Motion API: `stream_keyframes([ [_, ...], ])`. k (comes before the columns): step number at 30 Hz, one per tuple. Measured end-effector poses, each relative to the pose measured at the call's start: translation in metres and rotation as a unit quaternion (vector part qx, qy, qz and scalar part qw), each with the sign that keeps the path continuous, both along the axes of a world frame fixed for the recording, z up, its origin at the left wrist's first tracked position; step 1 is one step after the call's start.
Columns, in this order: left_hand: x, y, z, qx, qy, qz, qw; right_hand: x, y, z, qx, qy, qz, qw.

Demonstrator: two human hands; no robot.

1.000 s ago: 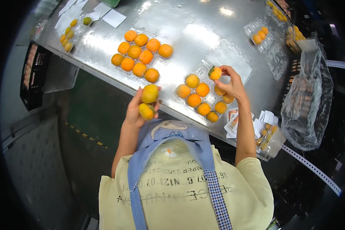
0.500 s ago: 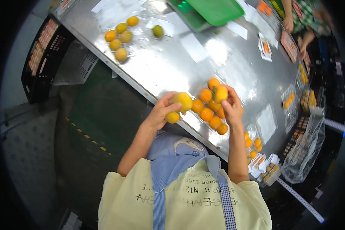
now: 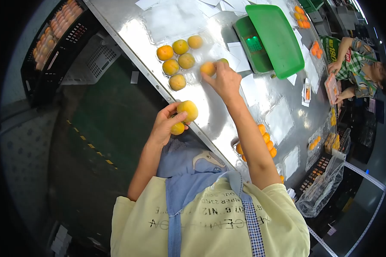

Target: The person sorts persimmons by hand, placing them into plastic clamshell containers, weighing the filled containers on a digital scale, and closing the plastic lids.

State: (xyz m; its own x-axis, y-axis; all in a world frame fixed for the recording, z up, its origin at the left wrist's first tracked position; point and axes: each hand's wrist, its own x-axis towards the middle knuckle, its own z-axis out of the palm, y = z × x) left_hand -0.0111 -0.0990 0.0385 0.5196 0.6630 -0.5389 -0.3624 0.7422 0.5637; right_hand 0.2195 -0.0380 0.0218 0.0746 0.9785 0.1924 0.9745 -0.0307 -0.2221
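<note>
Two yellow-orange fruits (image 3: 187,111) are in my left hand (image 3: 162,125), over the table's front edge. My right hand (image 3: 225,80) has its fingers closed round an orange fruit (image 3: 208,69) above a clear plastic tray. Left of it, several yellow-orange fruits (image 3: 170,67) sit in the tray's compartments. A greenish fruit (image 3: 223,62) shows just behind my right fingers. Under my right forearm, more orange fruits (image 3: 266,138) stand in another tray, partly hidden.
A green bin (image 3: 275,40) with a tilted lid stands at the back of the metal table (image 3: 209,112). White papers (image 3: 239,56) lie nearby. A co-worker (image 3: 360,68) holds a pack across the table. Black crates (image 3: 68,45) are at the left.
The view has swung left along the table. My right hand has carried its fruit leftwards to the tray with fewer fruits. My left hand still holds two fruits.
</note>
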Motion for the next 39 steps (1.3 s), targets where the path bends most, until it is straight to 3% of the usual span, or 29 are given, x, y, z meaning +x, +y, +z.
stream_keyframes([
  [5,0.01,0.022,-0.006,0.014,0.001,-0.021,1.0,-0.005,0.004,0.003,-0.073,-0.046,-0.027,0.996],
  [8,0.02,0.036,-0.007,0.026,0.018,0.001,0.999,-0.004,0.003,0.028,-0.102,-0.011,-0.035,0.994],
  [11,0.031,0.051,-0.005,0.022,0.039,0.007,0.999,-0.003,-0.004,0.067,-0.134,0.22,-0.043,0.965],
  [12,0.035,0.056,-0.001,0.018,0.044,0.002,0.999,-0.001,-0.009,0.073,-0.168,0.287,0.017,0.943],
  [15,0.051,0.062,-0.014,0.055,0.082,0.016,0.995,-0.005,-0.017,0.079,-0.138,0.264,0.109,0.948],
  [20,0.067,0.067,-0.009,0.044,0.084,0.021,0.995,-0.002,-0.011,0.073,-0.155,0.361,0.032,0.919],
  [22,0.063,0.07,0.003,0.018,0.002,0.04,0.999,0.007,0.002,0.068,-0.117,0.396,0.035,0.91],
  [25,0.055,0.072,0.002,-0.017,-0.08,0.052,0.995,0.031,0.04,0.049,-0.097,0.324,-0.008,0.941],
  [31,0.041,0.075,-0.004,-0.054,-0.208,0.105,0.971,0.055,0.109,0.007,-0.027,0.278,0.051,0.959],
  [39,0.047,0.084,0.005,-0.067,-0.149,0.092,0.982,0.068,0.121,-0.007,-0.074,0.198,0.098,0.972],
])
